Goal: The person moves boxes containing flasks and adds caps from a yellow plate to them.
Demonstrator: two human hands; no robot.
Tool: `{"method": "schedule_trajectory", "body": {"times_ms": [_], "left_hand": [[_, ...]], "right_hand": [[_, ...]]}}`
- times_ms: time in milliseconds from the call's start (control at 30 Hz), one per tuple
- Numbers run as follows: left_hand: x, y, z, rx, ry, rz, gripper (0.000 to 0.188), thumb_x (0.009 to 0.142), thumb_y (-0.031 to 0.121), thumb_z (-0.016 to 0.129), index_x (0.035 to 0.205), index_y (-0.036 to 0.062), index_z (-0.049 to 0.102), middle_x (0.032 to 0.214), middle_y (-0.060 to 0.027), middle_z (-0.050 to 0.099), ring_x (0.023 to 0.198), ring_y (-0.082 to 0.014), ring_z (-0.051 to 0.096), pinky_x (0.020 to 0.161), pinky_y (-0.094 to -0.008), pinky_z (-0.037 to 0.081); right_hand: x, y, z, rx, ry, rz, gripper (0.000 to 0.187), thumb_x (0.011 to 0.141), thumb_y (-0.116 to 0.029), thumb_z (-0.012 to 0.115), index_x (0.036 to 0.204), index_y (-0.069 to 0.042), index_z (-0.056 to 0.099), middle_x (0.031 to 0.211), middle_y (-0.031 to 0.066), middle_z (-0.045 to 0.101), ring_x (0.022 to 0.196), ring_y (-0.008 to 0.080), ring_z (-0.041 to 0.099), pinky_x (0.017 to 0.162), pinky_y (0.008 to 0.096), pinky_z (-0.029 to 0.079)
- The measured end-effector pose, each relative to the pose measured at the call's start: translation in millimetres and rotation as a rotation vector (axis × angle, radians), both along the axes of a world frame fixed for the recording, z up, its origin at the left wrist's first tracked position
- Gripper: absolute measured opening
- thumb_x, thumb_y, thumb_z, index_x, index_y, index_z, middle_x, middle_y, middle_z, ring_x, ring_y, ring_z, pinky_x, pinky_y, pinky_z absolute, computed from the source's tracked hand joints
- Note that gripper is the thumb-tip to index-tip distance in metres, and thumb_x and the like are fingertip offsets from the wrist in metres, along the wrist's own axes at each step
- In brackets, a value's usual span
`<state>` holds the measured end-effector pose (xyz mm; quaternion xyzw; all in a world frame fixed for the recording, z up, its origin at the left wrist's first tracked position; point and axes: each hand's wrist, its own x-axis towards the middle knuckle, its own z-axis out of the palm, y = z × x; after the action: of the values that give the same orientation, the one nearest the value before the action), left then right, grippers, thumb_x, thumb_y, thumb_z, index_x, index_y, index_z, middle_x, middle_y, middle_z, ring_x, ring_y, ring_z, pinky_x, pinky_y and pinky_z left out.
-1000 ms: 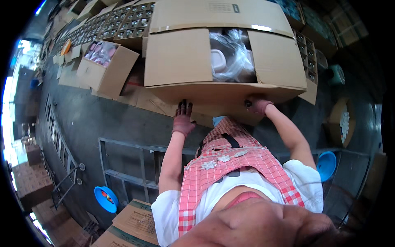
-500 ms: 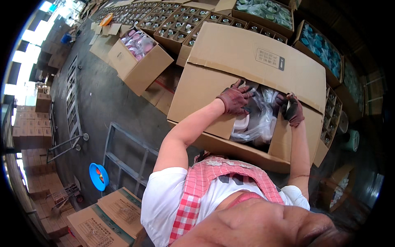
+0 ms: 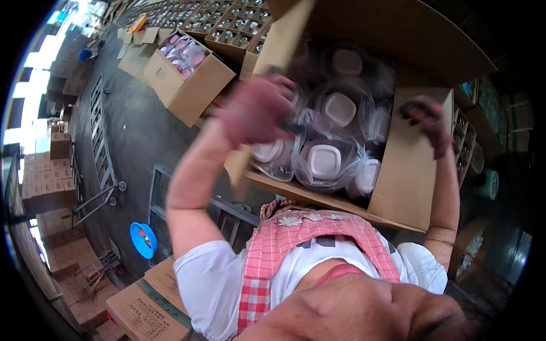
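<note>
A large cardboard box (image 3: 406,187) stands in front of me, its flaps spread apart. Inside are several clear plastic bags, each round a pale, rounded-square lidded container (image 3: 324,161); the deeper contents are in shadow. My left hand (image 3: 259,108), in a dark red glove, is smeared by motion beside the box's left flap (image 3: 284,37); whether it touches the flap is unclear. Over the right flap hovers my right hand (image 3: 429,122), gloved the same way, its fingers loosely bent and apart, with nothing visible in them.
To the left stands an open carton of pink-lidded items (image 3: 185,54). Partitioned cartons of glass jars (image 3: 233,28) line the back. A metal frame (image 3: 162,182), a blue basin (image 3: 143,240) and printed cartons (image 3: 148,312) are at the lower left.
The box's flaps have swung up and outward, baring the bagged containers. My left hand has moved left, away from the plastic; my right hand has shifted right.
</note>
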<state>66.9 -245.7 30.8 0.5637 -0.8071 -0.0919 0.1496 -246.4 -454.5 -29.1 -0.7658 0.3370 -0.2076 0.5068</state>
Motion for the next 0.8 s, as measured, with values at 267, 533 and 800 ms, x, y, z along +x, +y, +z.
{"method": "schedule_trajectory", "body": {"times_ms": [267, 533, 800], "left_hand": [[121.6, 57.3, -5.7, 0.388, -1.006, 0.700, 0.080, 0.060, 0.054, 0.059, 0.126, 0.0193, 0.030, 0.129, -0.0146, 0.029, 0.118, -0.0302, 0.029, 0.093, -0.0530, 0.023], [112.5, -11.0, -208.7, 0.378, 0.205, 1.189, 0.079, 0.051, 0.032, 0.071, 0.119, 0.0118, 0.037, 0.109, -0.0185, 0.049, 0.102, -0.0292, 0.048, 0.084, -0.0358, 0.040], [154.1, 2.8, -246.9, 0.339, 0.390, 0.991, 0.041, 0.056, 0.020, 0.066, 0.093, 0.0051, 0.056, 0.093, -0.0176, 0.057, 0.086, -0.0305, 0.055, 0.073, -0.0358, 0.045]], "right_hand": [[1.4, 50.7, -57.1, -0.759, 0.919, 0.618, 0.017, 0.070, -0.026, 0.053, 0.080, -0.013, 0.058, 0.072, 0.0093, 0.058, 0.072, 0.0292, 0.056, 0.061, 0.0393, 0.044], [9.0, 57.9, -79.7, -0.916, 0.826, 0.727, 0.013, 0.069, -0.025, 0.054, 0.075, -0.014, 0.056, 0.067, 0.0066, 0.056, 0.071, 0.0265, 0.055, 0.069, 0.0383, 0.043], [-34.3, 81.6, 42.5, -1.016, 0.661, 0.464, 0.021, 0.062, -0.018, 0.062, 0.082, -0.011, 0.057, 0.072, 0.0091, 0.056, 0.081, 0.0287, 0.053, 0.074, 0.0381, 0.041]]}}
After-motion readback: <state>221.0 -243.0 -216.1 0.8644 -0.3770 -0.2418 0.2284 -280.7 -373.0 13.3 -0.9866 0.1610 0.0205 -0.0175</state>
